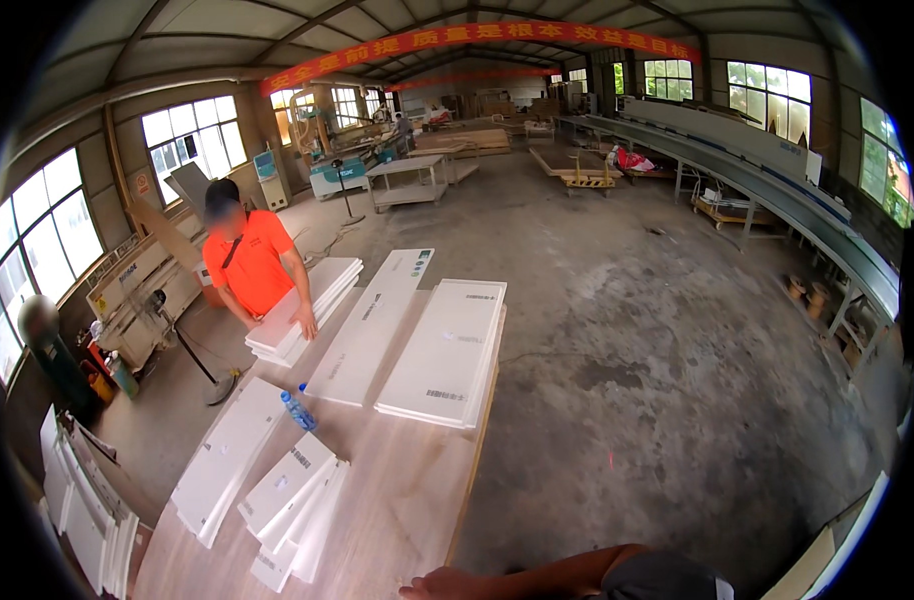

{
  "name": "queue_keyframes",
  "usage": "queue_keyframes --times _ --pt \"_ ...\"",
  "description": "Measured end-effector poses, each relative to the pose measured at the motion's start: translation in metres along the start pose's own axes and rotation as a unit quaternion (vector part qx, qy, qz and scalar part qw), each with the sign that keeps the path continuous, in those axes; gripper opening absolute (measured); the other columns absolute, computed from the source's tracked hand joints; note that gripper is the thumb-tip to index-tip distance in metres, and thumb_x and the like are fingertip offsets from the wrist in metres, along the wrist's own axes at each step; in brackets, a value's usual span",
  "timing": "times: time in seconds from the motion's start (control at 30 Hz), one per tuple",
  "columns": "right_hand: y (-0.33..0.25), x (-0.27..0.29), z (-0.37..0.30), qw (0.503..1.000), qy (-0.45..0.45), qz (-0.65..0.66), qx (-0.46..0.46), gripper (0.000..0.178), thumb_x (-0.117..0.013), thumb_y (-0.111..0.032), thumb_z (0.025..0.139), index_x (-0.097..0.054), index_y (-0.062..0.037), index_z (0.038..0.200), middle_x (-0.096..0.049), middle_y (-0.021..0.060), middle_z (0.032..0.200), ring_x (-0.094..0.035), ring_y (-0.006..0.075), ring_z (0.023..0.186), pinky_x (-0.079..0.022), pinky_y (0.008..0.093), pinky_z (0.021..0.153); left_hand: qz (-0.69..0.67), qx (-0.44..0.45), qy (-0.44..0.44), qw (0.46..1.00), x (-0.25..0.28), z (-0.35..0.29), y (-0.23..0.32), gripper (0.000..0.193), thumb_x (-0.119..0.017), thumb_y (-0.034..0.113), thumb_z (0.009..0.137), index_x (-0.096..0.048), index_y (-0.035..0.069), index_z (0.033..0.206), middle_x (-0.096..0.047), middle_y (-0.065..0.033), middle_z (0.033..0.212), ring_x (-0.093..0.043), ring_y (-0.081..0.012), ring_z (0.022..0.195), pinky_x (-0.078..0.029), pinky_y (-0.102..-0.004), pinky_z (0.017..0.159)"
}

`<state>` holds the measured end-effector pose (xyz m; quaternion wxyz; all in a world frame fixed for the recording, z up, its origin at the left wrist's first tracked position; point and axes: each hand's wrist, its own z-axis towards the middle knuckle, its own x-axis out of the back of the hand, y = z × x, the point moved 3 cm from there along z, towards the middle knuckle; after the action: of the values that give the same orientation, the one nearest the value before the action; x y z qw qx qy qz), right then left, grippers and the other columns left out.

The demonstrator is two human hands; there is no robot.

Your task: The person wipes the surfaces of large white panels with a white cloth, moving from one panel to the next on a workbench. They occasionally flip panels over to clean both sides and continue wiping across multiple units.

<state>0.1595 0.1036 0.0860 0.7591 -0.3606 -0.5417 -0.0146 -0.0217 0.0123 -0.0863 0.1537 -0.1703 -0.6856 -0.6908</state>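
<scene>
My right hand reaches in from the lower right, by the near edge of a wood-topped table. The frame's lower edge cuts the hand off, so its fingers are mostly hidden. Nearest to it lies a fanned pile of short white panels. Longer white panels lie left of that pile. Farther up the table are a long white panel and a stack of wide white panels. A blue-labelled plastic bottle stands among them. My left hand is out of the picture.
A co-worker in an orange shirt stands at the table's far left, both hands on a stack of white panels. A pedestal fan and leaning panels are at left. A long conveyor machine runs along the right.
</scene>
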Motion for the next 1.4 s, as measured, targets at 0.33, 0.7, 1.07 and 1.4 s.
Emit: queue_keyframes --times 0.33,0.7,1.07,1.4 --pt "-0.001 -0.012 -0.003 0.997 0.054 0.023 0.041 0.055 -0.062 -0.061 0.087 -0.064 -0.0076 0.102 -0.068 0.0208 0.081 -0.069 0.0402 0.073 -0.054 0.0520 0.062 -0.067 0.053 -0.030 0.996 0.000 -0.005 0.010 0.034 -0.086 0.003 0.077 -0.073 0.000 0.108 -0.074 -0.0121 0.103 -0.067 -0.0150 0.091 -0.056 -0.0330 0.078" --pt "-0.006 -0.004 -0.003 0.998 -0.025 0.049 -0.003 0.051 -0.067 -0.055 0.087 -0.066 -0.0074 0.105 -0.070 0.0212 0.088 -0.069 0.0401 0.079 -0.055 0.0510 0.068 -0.375 0.062 0.063 0.923 -0.021 -0.026 -0.007 0.024 -0.083 0.008 0.082 -0.074 0.001 0.102 -0.075 -0.0125 0.097 -0.068 -0.0176 0.087 -0.057 -0.0345 0.075" --pt "-0.026 0.034 0.006 0.986 -0.094 0.141 0.004 0.035 -0.060 -0.039 0.097 -0.060 -0.0059 0.108 -0.066 0.0198 0.104 -0.064 0.0411 0.096 -0.051 0.0492 0.083 -0.019 -0.025 -0.003 0.999 0.015 -0.008 0.090 0.038 -0.084 0.020 0.080 -0.070 0.005 0.112 -0.074 -0.0113 0.106 -0.070 -0.0224 0.097 -0.057 -0.0399 0.084" --pt "-0.035 0.067 0.018 1.000 -0.015 0.005 -0.005 0.045 -0.069 -0.047 0.088 -0.063 -0.0040 0.100 -0.069 0.0195 0.095 -0.068 0.0382 0.090 -0.054 0.0496 0.076 0.068 0.078 0.118 0.988 0.032 0.006 0.151 0.068 -0.087 0.033 0.074 -0.060 0.004 0.129 -0.069 -0.0232 0.117 -0.067 -0.0367 0.111 -0.052 -0.0436 0.095"
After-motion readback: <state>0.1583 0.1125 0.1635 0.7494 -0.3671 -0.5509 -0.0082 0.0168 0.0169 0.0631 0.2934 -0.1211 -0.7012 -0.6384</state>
